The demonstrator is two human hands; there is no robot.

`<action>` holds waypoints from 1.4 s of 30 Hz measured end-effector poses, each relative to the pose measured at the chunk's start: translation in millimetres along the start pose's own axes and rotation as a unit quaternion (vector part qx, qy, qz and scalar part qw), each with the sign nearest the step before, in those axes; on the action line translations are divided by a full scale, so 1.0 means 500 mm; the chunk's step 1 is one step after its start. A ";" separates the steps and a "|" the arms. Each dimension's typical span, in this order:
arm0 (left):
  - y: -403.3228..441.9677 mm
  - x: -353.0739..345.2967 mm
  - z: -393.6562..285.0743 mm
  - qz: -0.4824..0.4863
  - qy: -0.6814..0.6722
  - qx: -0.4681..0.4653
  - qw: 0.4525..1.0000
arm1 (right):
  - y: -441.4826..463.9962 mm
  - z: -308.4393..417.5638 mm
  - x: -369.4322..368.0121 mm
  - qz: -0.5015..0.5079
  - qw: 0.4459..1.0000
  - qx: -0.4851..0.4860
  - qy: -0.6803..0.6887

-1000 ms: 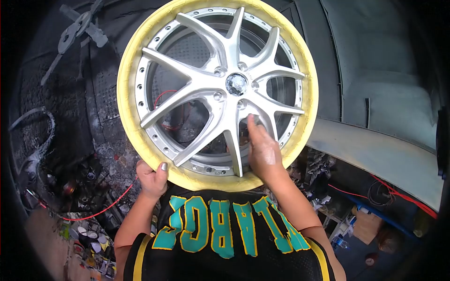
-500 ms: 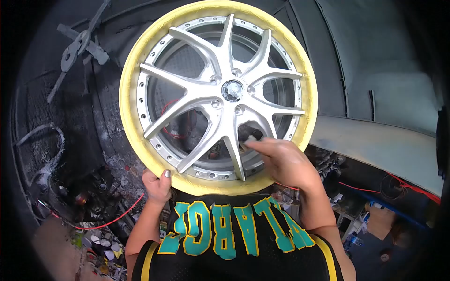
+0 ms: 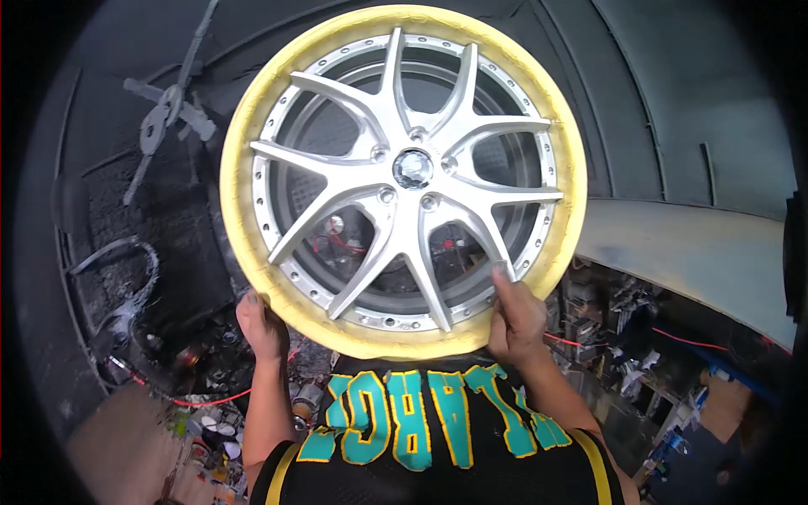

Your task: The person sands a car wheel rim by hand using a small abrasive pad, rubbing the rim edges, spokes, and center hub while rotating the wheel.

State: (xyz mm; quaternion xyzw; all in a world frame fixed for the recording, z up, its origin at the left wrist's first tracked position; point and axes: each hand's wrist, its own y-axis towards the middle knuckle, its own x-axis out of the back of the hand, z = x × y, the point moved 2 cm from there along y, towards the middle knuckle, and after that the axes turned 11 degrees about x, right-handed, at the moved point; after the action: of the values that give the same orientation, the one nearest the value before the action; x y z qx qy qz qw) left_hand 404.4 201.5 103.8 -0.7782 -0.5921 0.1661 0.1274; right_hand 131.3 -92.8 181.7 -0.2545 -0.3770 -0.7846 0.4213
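Observation:
A silver multi-spoke car wheel [image 3: 358,175] faces me, tilted up in front of my chest. Yellow masking [image 3: 238,198] wraps its outer lip, and a shiny faceted cap [image 3: 413,169] fills the hub. At the lower left, my left hand [image 3: 263,326] is closed on the masked lip, thumb to the front. My right hand [image 3: 517,321] grips the lower right edge, its thumb reaching over the masking near the end of a spoke. The fingers behind the wheel are hidden, so I cannot tell whether anything small sits in the right hand.
A grey-coated metal bracket [image 3: 164,118] stands out against the dark wall on the left. A red hose [image 3: 206,401] runs through clutter at lower left. To the right is a pale flat panel [image 3: 673,257], with crowded shelves [image 3: 635,396] below it.
My right hand has left the lower spokes, where it held a small greyish piece, and now grips the lip. The wheel has turned slightly and shifted right in view.

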 end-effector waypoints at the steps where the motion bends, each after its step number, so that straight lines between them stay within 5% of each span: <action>1: 0.013 0.005 -0.011 -0.005 0.034 -0.013 0.999 | -0.008 -0.019 -0.003 -0.018 0.999 0.021 -0.019; 3: 0.041 0.015 -0.033 -0.017 0.102 -0.040 0.994 | -0.005 -0.048 0.015 -0.030 0.999 0.000 -0.025; 10: 0.060 -0.030 -0.056 -0.010 0.022 -0.032 0.999 | 0.040 -0.162 0.086 -0.054 0.996 0.021 -0.067; 14: 0.060 0.007 -0.033 -0.004 0.020 -0.032 0.999 | 0.098 -0.109 0.123 -0.056 0.992 0.001 -0.112; 21: 0.082 0.003 -0.034 0.043 0.034 -0.049 0.997 | 0.176 0.089 0.005 0.212 0.969 0.025 -0.123; 24: 0.067 -0.033 -0.047 0.044 0.043 -0.024 0.998 | 0.192 0.073 -0.028 0.237 0.959 0.072 -0.141; 28: 0.056 -0.036 -0.023 0.078 0.025 -0.051 0.995 | 0.204 0.060 -0.051 0.351 0.882 0.071 -0.306; 31: 0.036 -0.053 -0.001 0.082 -0.025 -0.054 0.995 | 0.238 0.046 -0.048 0.379 0.853 0.144 -0.330; 42: 0.046 -0.061 -0.007 0.097 -0.052 -0.055 0.992 | 0.291 0.054 -0.071 0.417 0.822 0.169 -0.349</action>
State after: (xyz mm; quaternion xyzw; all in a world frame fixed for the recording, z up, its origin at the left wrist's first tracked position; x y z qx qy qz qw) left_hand 418.8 165.9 101.2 -0.8282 -0.5277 0.1852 0.0365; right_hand 276.0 -106.8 226.9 -0.5688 -0.4832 -0.3173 0.5851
